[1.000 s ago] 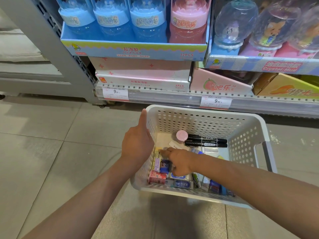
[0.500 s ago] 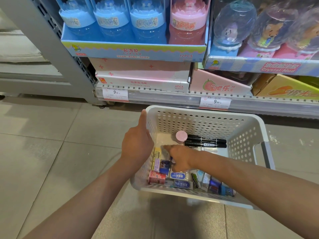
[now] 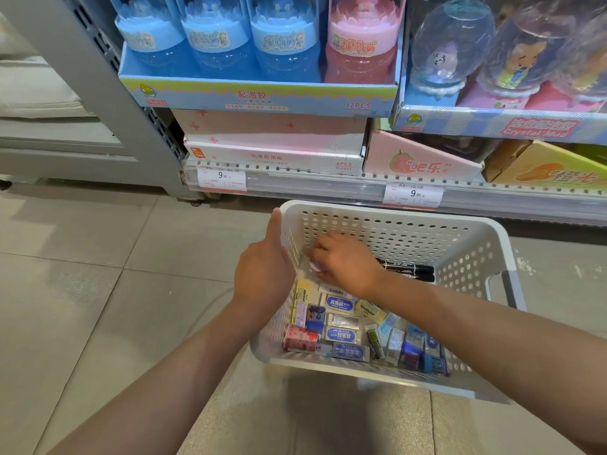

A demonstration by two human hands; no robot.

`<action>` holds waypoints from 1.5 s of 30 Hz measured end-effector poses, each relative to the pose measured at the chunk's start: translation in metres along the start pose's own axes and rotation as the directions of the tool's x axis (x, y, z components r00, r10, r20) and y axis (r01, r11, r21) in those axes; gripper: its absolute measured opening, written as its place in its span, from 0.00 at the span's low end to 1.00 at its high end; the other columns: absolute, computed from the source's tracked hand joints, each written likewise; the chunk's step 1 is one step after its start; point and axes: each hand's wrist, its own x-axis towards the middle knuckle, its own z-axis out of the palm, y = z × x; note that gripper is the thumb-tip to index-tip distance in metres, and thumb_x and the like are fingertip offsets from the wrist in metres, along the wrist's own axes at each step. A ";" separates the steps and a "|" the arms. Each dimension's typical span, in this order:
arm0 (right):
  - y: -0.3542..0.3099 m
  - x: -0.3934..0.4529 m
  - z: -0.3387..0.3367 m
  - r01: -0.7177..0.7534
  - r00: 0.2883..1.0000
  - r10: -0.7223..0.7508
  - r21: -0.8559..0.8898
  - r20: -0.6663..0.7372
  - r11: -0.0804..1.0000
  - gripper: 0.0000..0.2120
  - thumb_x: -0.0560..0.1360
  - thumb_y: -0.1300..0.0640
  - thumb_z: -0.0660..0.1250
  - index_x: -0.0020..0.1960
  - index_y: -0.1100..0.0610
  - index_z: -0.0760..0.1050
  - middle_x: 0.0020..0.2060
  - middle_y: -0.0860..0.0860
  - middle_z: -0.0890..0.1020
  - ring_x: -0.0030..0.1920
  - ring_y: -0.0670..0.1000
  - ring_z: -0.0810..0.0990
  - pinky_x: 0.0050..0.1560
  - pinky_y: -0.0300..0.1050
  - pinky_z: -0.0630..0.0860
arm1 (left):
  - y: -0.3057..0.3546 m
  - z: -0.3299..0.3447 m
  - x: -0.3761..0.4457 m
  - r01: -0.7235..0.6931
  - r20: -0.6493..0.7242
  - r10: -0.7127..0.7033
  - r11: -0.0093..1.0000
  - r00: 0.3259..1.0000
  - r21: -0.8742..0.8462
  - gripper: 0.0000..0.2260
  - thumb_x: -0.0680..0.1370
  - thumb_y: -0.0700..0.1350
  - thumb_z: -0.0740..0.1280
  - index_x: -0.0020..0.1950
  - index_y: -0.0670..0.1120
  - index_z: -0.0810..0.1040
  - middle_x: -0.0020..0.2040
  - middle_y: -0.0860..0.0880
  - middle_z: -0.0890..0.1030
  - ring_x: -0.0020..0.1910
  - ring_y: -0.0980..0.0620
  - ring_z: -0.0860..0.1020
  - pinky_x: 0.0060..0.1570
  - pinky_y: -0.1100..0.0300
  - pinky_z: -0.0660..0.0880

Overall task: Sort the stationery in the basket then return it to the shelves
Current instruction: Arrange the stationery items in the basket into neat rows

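Observation:
A white perforated basket (image 3: 394, 215) hangs in front of the shelf, just above the floor. My left hand (image 3: 262, 274) grips its left wall, thumb pointing up along the rim. My right hand (image 3: 345, 264) reaches into the basket's far left part, fingers curled over a small pink round case (image 3: 316, 267) that is mostly hidden beneath them. Two black markers (image 3: 409, 271) lie side by side behind my right wrist. Several small erasers and boxed items (image 3: 341, 333) are lined up along the basket's near side.
The low shelf edge (image 3: 328, 183) with price tags runs just beyond the basket. On it stand pink flat boxes (image 3: 272, 139) and, above them, a tray of blue and pink jars (image 3: 259, 93). A grey shelf upright (image 3: 98, 93) stands at the left, with tiled floor (image 3: 98, 290) below.
My right hand has left the erasers and moved up and away to the far left corner, closing over the pink round case. My left hand has kept its hold on the basket.

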 end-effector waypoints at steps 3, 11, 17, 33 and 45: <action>0.001 0.001 0.012 0.026 0.998 -0.028 -0.039 -0.051 0.999 0.18 0.56 0.63 0.80 0.44 0.59 0.80 0.38 0.53 0.81 0.36 0.54 0.80 0.33 0.44 0.79 | 0.000 0.000 0.000 0.006 -0.003 -0.006 1.000 1.000 0.002 0.27 0.81 0.42 0.56 0.77 0.49 0.49 0.38 0.47 0.76 0.35 0.49 0.76 0.35 0.55 0.74; 0.008 -0.003 0.023 0.069 0.995 -0.075 -0.082 -0.070 0.994 0.12 0.60 0.64 0.76 0.43 0.61 0.80 0.37 0.55 0.82 0.36 0.55 0.81 0.32 0.44 0.79 | 0.002 -0.001 0.000 0.009 -0.004 -0.009 1.000 1.000 -0.009 0.27 0.81 0.42 0.56 0.77 0.48 0.49 0.37 0.47 0.75 0.35 0.49 0.75 0.34 0.58 0.70; 0.011 -0.003 0.029 0.112 0.983 -0.130 -0.138 -0.130 0.984 0.15 0.71 0.60 0.56 0.41 0.61 0.81 0.38 0.55 0.83 0.37 0.55 0.82 0.28 0.44 0.79 | 0.002 -0.002 0.000 0.016 0.000 -0.016 1.000 1.000 -0.013 0.27 0.81 0.42 0.56 0.77 0.49 0.49 0.36 0.48 0.75 0.34 0.50 0.75 0.33 0.58 0.71; 0.017 -0.013 0.041 -0.044 0.985 0.036 -0.046 -0.167 0.998 0.21 0.57 0.64 0.80 0.48 0.61 0.80 0.45 0.56 0.82 0.42 0.54 0.82 0.40 0.47 0.81 | 0.002 0.000 0.000 0.015 -0.006 -0.015 1.000 1.000 -0.013 0.26 0.81 0.43 0.56 0.77 0.50 0.50 0.37 0.48 0.75 0.35 0.49 0.76 0.33 0.57 0.73; 0.019 -0.013 0.037 -0.005 0.986 -0.006 -0.062 -0.168 0.998 0.20 0.55 0.64 0.81 0.44 0.60 0.80 0.41 0.55 0.82 0.39 0.55 0.81 0.37 0.44 0.80 | 0.002 -0.002 -0.001 0.001 -0.002 -0.001 1.000 1.000 -0.020 0.26 0.81 0.42 0.56 0.77 0.49 0.50 0.39 0.47 0.76 0.37 0.48 0.77 0.37 0.54 0.76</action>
